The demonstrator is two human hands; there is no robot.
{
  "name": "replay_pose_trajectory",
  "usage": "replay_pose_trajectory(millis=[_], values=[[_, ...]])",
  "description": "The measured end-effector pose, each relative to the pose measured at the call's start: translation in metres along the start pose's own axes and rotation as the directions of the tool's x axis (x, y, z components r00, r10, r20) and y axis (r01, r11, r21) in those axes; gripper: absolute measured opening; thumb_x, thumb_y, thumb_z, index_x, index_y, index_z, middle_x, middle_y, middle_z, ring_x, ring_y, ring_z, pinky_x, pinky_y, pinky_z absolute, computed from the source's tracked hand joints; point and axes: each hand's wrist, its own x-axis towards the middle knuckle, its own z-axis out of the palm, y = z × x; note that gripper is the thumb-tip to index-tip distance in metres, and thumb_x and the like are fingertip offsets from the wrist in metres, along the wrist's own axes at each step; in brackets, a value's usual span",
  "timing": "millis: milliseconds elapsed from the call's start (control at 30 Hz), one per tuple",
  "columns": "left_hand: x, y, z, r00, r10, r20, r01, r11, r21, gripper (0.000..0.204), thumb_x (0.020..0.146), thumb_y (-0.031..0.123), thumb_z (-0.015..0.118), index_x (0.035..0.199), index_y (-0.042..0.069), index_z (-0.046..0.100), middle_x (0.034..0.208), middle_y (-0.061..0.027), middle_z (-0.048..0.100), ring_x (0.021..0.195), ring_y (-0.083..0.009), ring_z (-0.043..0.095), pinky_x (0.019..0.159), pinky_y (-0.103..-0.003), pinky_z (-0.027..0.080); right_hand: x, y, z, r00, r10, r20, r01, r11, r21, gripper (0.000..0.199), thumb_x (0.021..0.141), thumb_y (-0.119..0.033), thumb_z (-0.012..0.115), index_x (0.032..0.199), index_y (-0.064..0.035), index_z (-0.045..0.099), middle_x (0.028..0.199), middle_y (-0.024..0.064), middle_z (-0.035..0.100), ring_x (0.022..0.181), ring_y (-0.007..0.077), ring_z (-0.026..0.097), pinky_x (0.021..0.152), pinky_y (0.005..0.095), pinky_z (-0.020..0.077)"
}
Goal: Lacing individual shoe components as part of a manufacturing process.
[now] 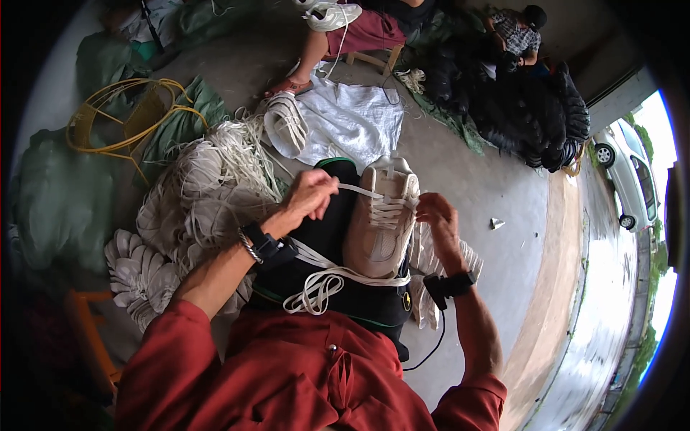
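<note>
Clock centre: shoe (381,241), on the person's lap (366,305), toe at six.
Left hand (310,194): ten o'clock; lace (359,189) running between it and the shoe.
Right hand (438,215): three o'clock, just beside the shoe.
Looped lace (316,291): between seven and eight, on the lap.
Heap of laces (223,165): ten o'clock; round frame (136,115) beyond it, same bearing.
Stacked shoe parts (144,276): between eight and nine.
Sheet (352,118): between eleven and twelve, on the floor (517,266); seated person (363,36) beyond.
Large pile (503,108): between one and two; co-worker (514,36) behind it.
Small cone (496,223): three o'clock, floor.
Car (632,176): between two and three, outermost.
</note>
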Motion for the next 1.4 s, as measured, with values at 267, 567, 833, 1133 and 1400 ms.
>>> replay_pose_trajectory(millis=[267, 567, 833, 1133, 1400], values=[[0.008, -0.014, 0.014, 0.907, 0.004, 0.421, 0.347, 0.562, -0.751, 0.037, 0.092, 0.039, 0.043, 0.111, 0.007, 0.047, 0.077, -0.0075, 0.059, 0.07, -0.0218, 0.059, 0.058, -0.031, 0.045, -0.013, -0.071, -0.186, 0.868, -0.179, -0.463, 0.242, 0.967, 0.08, 0.037, 0.088, -0.012, 0.049, 0.122, -0.0008, 0.042, 0.089, 0.007, 0.059, 0.081, 0.0148, 0.057, 0.069, 0.0244, 0.0461], [-0.004, -0.066, -0.067, 0.995, -0.1, -0.014, 0.052, 0.618, -0.784, 0.02, 0.09, 0.024, 0.044, 0.076, 0.011, 0.047, 0.069, -0.0036, 0.052, 0.07, -0.0237, 0.053, 0.059, -0.032, 0.043, -0.131, -0.011, -0.339, 0.811, -0.242, -0.533, -0.17, 0.774, -0.61, 0.026, 0.089, -0.011, 0.048, 0.112, 0.0016, 0.051, 0.102, 0.0099, 0.06, 0.093, 0.0179, 0.056, 0.081, 0.0237, 0.0448], [-0.05, -0.125, -0.223, 0.806, -0.461, -0.372, -0.362, 0.113, -0.925, 0.008, 0.081, 0.013, 0.042, 0.074, 0.01, 0.043, 0.052, 0.0002, 0.029, 0.043, -0.0132, 0.028, 0.043, -0.029, 0.023, -0.04, 0.012, -0.081, 0.899, 0.235, -0.369, -0.181, 0.968, 0.175, 0.017, 0.084, -0.012, 0.058, 0.094, 0.001, 0.061, 0.066, 0.0026, 0.057, 0.058, 0.0105, 0.055, 0.05, 0.0209, 0.0428], [-0.109, -0.187, -0.3, 0.556, -0.62, -0.553, -0.566, 0.205, -0.799, 0.015, 0.085, 0.015, 0.039, 0.071, 0.013, 0.044, 0.052, 0.0026, 0.031, 0.042, -0.0126, 0.03, 0.042, -0.028, 0.024, 0.002, 0.002, 0.014, 0.998, 0.009, -0.059, -0.034, 0.9, -0.434, 0.016, 0.077, -0.014, 0.062, 0.077, 0.0028, 0.063, 0.06, 0.0047, 0.058, 0.055, 0.0099, 0.054, 0.051, 0.0255, 0.0425], [-0.031, -0.122, -0.163, 0.589, -0.17, -0.79, -0.122, 0.948, -0.295, 0.011, 0.077, 0.018, 0.061, 0.075, 0.007, 0.064, 0.055, 0.0024, 0.049, 0.042, -0.0073, 0.043, 0.039, -0.022, 0.037, 0.02, -0.021, 0.022, 0.993, -0.115, 0.014, 0.08, 0.595, -0.799, 0.019, 0.074, -0.017, 0.058, 0.071, 0.0021, 0.061, 0.062, 0.0177, 0.059, 0.057, 0.0264, 0.059, 0.055, 0.0365, 0.0461]])
